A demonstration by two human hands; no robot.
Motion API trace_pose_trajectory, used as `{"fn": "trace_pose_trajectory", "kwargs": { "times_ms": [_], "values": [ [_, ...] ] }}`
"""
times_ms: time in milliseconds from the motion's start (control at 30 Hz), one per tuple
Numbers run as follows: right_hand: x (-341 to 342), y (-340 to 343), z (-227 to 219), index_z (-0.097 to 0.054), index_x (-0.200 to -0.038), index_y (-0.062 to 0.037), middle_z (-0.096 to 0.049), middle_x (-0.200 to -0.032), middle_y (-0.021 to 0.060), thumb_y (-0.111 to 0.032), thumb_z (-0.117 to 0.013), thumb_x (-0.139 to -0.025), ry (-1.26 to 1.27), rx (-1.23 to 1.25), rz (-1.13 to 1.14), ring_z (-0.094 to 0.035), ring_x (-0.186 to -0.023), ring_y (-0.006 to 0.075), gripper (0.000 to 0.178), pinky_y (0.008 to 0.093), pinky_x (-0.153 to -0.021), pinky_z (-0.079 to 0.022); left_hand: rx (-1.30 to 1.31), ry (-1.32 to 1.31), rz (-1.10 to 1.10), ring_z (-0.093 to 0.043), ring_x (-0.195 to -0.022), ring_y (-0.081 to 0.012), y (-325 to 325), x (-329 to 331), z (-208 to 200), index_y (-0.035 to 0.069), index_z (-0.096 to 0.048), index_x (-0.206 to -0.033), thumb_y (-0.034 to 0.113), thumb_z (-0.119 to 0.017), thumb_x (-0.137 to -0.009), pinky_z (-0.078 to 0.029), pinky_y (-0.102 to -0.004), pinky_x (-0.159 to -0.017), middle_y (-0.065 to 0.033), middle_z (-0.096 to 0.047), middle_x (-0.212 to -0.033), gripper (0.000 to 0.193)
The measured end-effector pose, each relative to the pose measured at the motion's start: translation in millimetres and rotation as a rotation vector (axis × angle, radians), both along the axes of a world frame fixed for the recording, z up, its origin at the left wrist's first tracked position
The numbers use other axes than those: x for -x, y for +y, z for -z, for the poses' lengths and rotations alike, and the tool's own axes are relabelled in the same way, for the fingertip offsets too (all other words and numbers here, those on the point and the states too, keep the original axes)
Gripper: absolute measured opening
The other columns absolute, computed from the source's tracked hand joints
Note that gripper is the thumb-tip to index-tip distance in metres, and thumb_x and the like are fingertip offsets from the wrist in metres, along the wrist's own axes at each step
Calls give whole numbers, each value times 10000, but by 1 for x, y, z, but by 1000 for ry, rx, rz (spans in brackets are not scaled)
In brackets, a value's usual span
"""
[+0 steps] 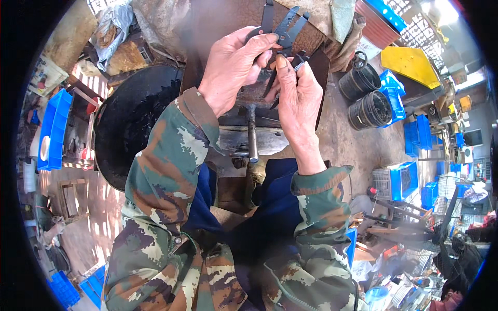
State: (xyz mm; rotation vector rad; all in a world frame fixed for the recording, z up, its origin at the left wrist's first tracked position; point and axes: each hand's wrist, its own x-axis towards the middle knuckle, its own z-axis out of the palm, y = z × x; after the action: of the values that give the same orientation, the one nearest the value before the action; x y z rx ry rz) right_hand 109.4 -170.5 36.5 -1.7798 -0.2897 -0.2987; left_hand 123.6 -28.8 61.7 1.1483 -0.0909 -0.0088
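My left hand [232, 65] is closed, thumb and fingers pinching flat black metal plier pieces. One piece with a toothed, notched edge [288, 28] points away from me beyond the fingertips, and a narrower black arm [267, 16] rises beside it. Close by on the right, my right hand [299, 93] pinches a dark plier part [301, 58] with a small silver coil or thread at the fingertips. A black handle-like length shows below the fingers. How the pieces join is hidden by my fingers. Both hands are above a brown metal work surface [306, 39].
A metal rod [252, 133] stands out toward me below my hands. On the left is a large black basin [136, 111] with dark pieces inside. Black buckets [369, 110], a blue crate [392, 96] and a yellow panel [410, 66] are on the right. Sacking hangs at the back.
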Motion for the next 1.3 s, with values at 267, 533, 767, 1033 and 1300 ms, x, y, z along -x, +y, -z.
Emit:
{"fn": "trace_pose_trajectory", "kwargs": {
  "times_ms": [267,533,767,1033,1300],
  "values": [
    [-6,0,-4,-578,-1000,3,-603,-671,77,-149,-598,-1020,-145,1,5,-574,-551,137,154,292,-509,-450,39,-41,-13,-369,-483,4,-3,2,-17,22,-673,-1007,205,-677,-971,-241,-172,-435,34,-548,-699,186],
    [3,-8,-53,-608,-1054,7,-573,-654,3,-209,-582,-1042,-274,-11,-12,-535,-551,48,218,222,-520,-439,37,-147,-44,-419,-532,-9,-11,13,-62,15,-673,-1012,215,-668,-978,-288,-168,-470,24,-548,-715,203],
    [31,-16,-74,-574,-1088,30,-575,-654,10,-203,-588,-1037,-378,-54,-22,-533,-536,55,239,229,-529,-470,73,-238,-42,-433,-559,-15,-22,48,-91,1,-667,-1021,198,-656,-982,-306,-171,-484,14,-550,-725,201],
    [25,-19,-97,-574,-1101,17,-572,-653,2,-184,-589,-1036,-445,-60,-30,-525,-525,44,212,215,-481,-427,78,-266,-39,-438,-559,-20,-27,43,-115,-21,-656,-1004,185,-656,-978,-301,-172,-478,7,-544,-715,208],
    [31,-19,-117,-575,-1118,23,-582,-656,9,-191,-592,-1035,-403,-41,-31,-536,-526,49,230,213,-469,-415,128,-252,-45,-453,-567,-18,-28,43,-127,-1,-657,-987,158,-665,-972,-295,-164,-463,4,-564,-726,161]
  ]
}}
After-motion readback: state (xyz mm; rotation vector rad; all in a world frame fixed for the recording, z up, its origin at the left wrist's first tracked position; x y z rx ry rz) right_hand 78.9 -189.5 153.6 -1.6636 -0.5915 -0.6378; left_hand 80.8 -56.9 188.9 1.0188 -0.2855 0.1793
